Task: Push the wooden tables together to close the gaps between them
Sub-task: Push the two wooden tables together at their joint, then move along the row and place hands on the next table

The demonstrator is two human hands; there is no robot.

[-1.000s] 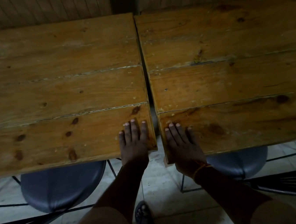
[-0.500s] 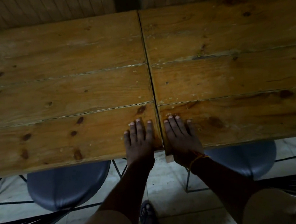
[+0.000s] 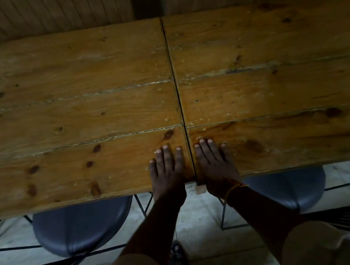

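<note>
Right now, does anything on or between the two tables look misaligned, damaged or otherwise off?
Little stands out. The left table and right table meet along a thin dark seam, but their near edges do not line up at the corner. Pale specks dot both tops. Left hand and right hand lie flat beside the seam.

Flat hands (image 3: pixel 190 167) astride two abutting tables (image 3: pixel 81 112)

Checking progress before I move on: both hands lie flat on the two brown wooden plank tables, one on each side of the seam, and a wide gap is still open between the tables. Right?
Not quite. The head view shows the left hand and right hand flat on the left brown wooden plank table and right brown wooden plank table, one each side of the seam, but the gap is nearly closed: only a thin dark line remains.
</note>
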